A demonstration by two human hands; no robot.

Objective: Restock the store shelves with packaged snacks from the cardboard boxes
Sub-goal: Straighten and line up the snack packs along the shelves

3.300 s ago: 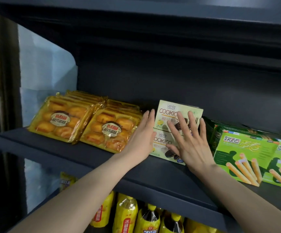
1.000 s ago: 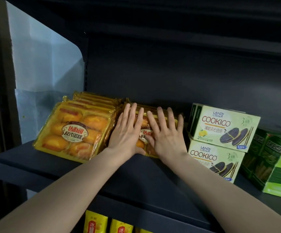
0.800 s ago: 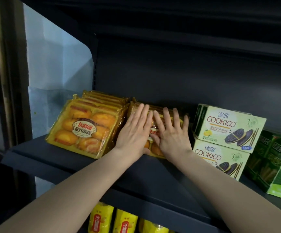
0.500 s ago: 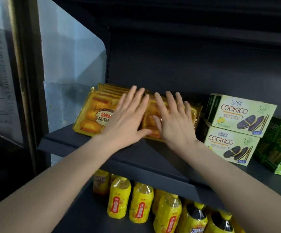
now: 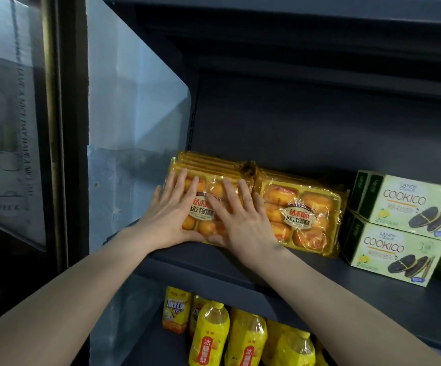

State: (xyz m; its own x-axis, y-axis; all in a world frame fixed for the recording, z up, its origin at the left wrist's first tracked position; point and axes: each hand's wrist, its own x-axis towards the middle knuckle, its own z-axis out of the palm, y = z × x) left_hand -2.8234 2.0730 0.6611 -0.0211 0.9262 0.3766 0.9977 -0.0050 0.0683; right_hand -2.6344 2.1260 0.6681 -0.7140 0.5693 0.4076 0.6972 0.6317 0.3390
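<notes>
Reaching side by side, the left hand (image 5: 170,215) and right hand (image 5: 243,220) pressed flat, fingers straight, on the left cake pack (image 5: 206,207) leaning, seemingly upright, on the shelf (image 5: 214,262).

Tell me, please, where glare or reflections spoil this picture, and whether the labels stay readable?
Head view: reflections wash over the glass panel at left; glare glints on the cake packs' wrap; the COOKICO boxes read sharply; the upper shelf area is dim.
</notes>
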